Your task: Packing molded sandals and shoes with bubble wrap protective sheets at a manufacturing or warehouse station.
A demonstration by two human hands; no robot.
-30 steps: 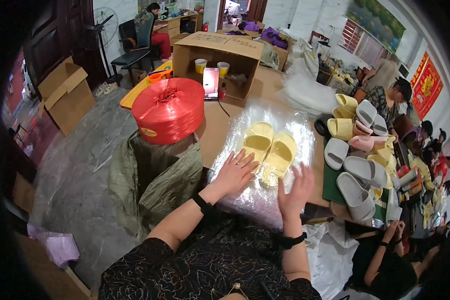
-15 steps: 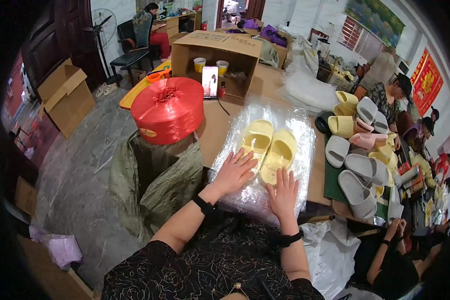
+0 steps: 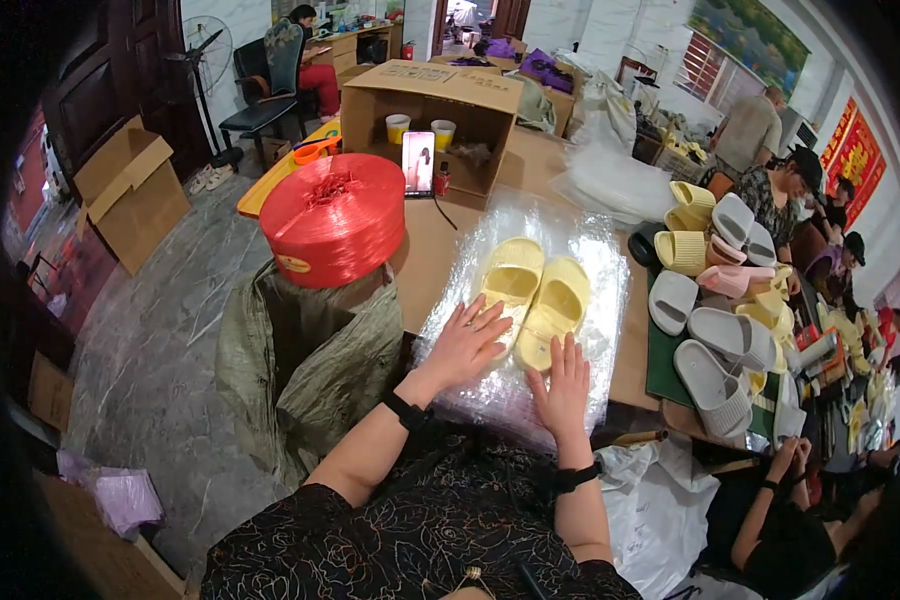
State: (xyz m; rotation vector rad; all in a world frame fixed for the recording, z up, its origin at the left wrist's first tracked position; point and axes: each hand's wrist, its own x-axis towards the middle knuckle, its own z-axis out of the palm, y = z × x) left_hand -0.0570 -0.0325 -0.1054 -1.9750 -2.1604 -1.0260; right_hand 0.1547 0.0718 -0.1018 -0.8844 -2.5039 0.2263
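A pair of pale yellow slide slippers [image 3: 558,300] lies side by side on a stack of clear plastic bags [image 3: 595,375] in front of me. Their toe ends point away from me. My left hand [image 3: 467,342] rests with spread fingers at the near left of the left slipper. Close to the heel of the right slipper, my right hand [image 3: 564,390] lies flat with its fingers stretched out. Neither hand grips anything. Whether a bag's film covers the slippers, I cannot tell.
Left of the bags sits a big red twine roll [image 3: 332,220] above a green woven sack [image 3: 305,370]. Behind stands an open carton [image 3: 430,90] with a phone [image 3: 418,165] before it. Grey, yellow and pink slippers [image 3: 715,385] pile up at right, where other people work.
My hands and the slippers keep nearly the same place. The view has shifted very slightly. At the far right, people in the background have moved.
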